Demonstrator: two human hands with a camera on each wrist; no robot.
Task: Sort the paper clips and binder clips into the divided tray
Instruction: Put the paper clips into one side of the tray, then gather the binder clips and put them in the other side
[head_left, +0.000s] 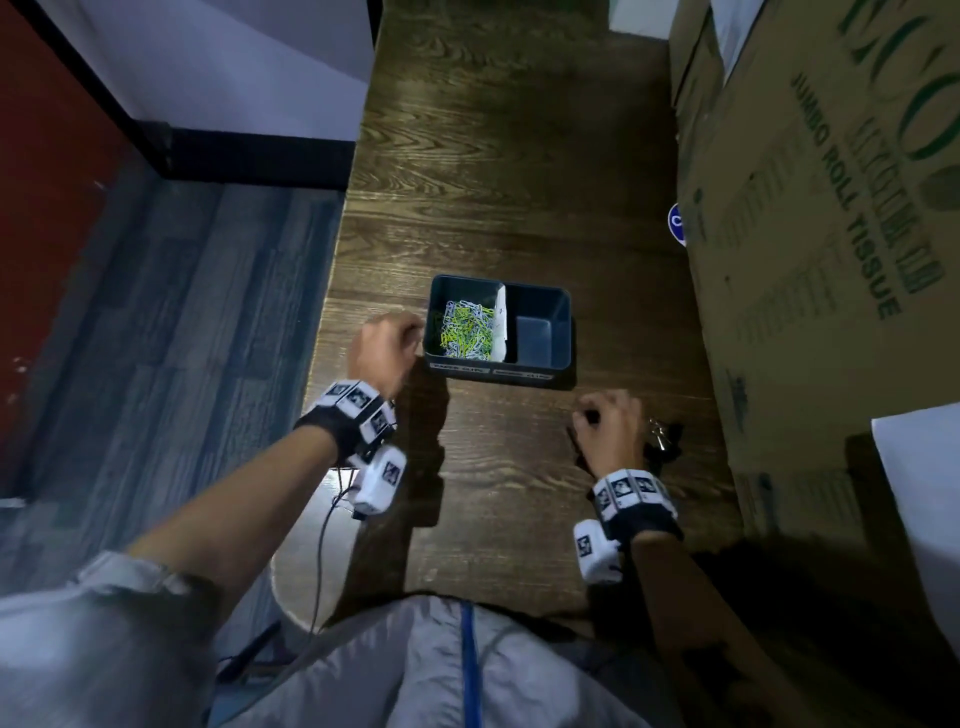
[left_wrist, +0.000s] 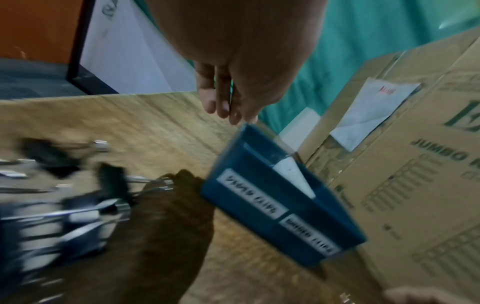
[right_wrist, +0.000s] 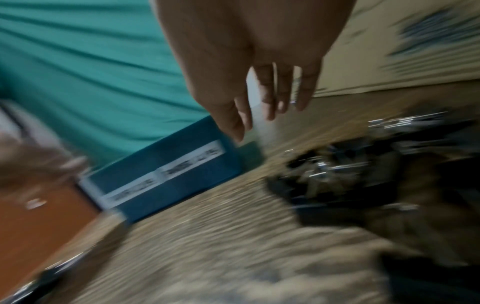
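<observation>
A dark blue divided tray (head_left: 498, 373) stands mid-table, with two labels on its front wall. Its left compartment holds a heap of coloured paper clips (head_left: 467, 332); a white divider (head_left: 500, 322) separates it from the bare right compartment (head_left: 535, 338). My left hand (head_left: 387, 340) hovers at the tray's (left_wrist: 259, 205) left side, with loose fingers (left_wrist: 221, 102) holding nothing. My right hand (head_left: 605, 415) hangs over the table in front of the tray (right_wrist: 168, 181), its fingers (right_wrist: 270, 96) relaxed. Black binder clips (head_left: 662, 436) lie just to its right, blurred in both wrist views (left_wrist: 78, 195) (right_wrist: 350, 170).
Large cardboard boxes (head_left: 805, 234) wall off the table's right side, close behind the binder clips. A white sheet (head_left: 924, 493) lies at the right edge. The table's left edge (head_left: 332, 270) drops to the floor beside my left hand. Bare wood stretches beyond the tray.
</observation>
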